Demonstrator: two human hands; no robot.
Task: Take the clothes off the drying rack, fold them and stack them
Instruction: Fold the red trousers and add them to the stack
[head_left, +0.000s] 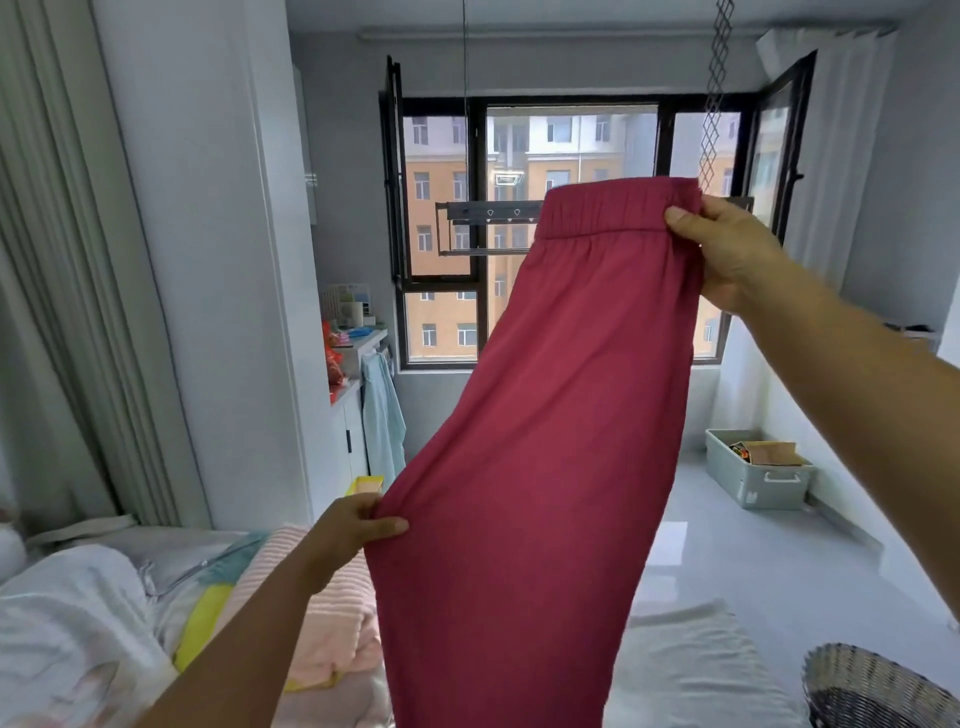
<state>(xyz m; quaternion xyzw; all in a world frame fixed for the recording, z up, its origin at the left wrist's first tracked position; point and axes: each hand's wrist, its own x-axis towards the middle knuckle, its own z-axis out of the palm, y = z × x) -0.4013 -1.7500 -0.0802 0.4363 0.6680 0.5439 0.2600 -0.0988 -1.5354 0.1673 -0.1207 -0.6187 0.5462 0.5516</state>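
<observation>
A pair of dark red trousers (545, 441) with an elastic waistband hangs in front of me, held up in the air. My right hand (727, 249) grips the right end of the waistband, high up. My left hand (353, 530) pinches the left edge of the fabric lower down, about the crotch height. The legs drop past the bottom of the view. The drying rack (488, 213), a dark bar hung from the ceiling by the window, shows behind the trousers with nothing seen hanging on it.
A bed (78, 623) with white bedding and a pink striped blanket (332, 613) lies at lower left. A woven basket (872, 686) sits at lower right. A pale storage box (753, 478) stands on the glossy floor by the right wall. A counter with clutter (353, 348) is left of the window.
</observation>
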